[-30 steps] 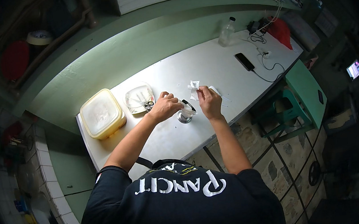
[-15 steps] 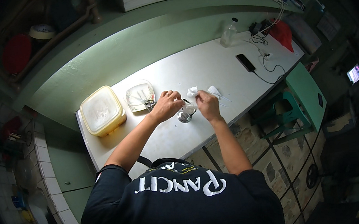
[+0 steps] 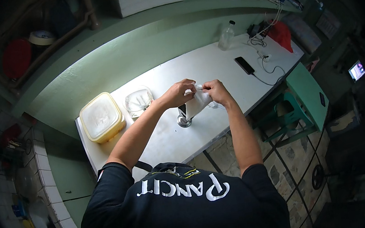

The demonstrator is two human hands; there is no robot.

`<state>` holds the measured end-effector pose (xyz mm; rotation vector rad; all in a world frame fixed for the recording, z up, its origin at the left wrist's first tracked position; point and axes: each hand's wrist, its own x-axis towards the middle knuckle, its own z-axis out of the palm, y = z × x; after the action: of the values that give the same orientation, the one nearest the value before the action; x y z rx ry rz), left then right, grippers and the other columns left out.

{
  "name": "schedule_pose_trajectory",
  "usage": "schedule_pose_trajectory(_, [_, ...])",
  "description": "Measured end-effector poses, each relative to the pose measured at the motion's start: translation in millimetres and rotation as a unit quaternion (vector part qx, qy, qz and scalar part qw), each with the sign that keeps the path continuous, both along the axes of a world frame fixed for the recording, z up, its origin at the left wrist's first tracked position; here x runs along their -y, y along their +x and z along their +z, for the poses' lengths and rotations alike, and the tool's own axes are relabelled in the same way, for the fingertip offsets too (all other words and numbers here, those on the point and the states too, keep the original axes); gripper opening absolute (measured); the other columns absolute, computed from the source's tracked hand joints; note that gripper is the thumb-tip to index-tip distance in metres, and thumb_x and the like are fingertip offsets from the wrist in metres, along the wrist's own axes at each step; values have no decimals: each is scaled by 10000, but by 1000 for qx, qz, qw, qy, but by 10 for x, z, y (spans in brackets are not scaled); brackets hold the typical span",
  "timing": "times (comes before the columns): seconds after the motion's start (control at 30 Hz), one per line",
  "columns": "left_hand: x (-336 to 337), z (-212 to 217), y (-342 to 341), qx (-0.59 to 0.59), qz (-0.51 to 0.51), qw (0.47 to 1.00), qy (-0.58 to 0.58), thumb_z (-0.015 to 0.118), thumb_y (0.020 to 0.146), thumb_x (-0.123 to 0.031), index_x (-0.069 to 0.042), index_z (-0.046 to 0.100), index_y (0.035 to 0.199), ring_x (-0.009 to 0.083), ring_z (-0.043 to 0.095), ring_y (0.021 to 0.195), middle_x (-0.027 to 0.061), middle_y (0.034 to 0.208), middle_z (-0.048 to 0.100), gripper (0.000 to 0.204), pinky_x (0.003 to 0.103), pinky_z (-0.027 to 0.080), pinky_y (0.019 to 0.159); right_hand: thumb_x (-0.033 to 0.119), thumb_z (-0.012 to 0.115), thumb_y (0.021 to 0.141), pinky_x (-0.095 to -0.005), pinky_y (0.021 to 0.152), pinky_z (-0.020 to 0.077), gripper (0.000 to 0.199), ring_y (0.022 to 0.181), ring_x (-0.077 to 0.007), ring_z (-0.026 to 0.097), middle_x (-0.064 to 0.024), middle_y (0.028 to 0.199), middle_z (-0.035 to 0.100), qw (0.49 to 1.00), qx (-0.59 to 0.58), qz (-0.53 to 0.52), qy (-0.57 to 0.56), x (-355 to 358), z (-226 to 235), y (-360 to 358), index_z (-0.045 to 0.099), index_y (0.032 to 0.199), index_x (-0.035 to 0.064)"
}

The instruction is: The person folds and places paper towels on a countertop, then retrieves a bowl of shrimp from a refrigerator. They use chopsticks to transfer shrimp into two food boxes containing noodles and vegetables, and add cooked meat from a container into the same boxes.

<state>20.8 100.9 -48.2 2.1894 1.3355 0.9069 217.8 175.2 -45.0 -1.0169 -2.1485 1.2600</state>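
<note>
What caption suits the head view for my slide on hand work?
Both hands, left hand and right hand, pinch a small white plastic bag above a round metal piece on the white table.

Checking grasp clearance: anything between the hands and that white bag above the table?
Nothing visible. Left hand and right hand both pinch the top of the white bag directly, above a small round metal piece on the table.

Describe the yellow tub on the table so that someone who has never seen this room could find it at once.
Start at the long white table that runs along the green wall. Go to its left end, left of the person's left hand. There sits the yellow tub, square with rounded corners and a pale lid. It is larger than the small clear container beside it, and opaque.
</note>
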Motion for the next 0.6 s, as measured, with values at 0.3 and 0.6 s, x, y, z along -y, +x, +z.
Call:
schedule_pose_trajectory(0.3, [55,50,-20,29,-3,998,-56,645,829,-69,-4,626,1054,278,629,939,145,1061,609,235,362,520,793,141,623,836,-253,417,434,149,532,-94,567,-38,643,620,967,-75,63,-235,11,-53,15,688,838,7])
schedule_pose_trajectory(0.6, [102,-138,7,226,50,967,-108,700,837,-163,-24,639,1091,193,628,899,110,1034,627,296,332,507,771,167,684,843,-252,541,542,208,652,-117,624,-57,805,644,976,-62,100,-185,141,116,20,633,945,-6])
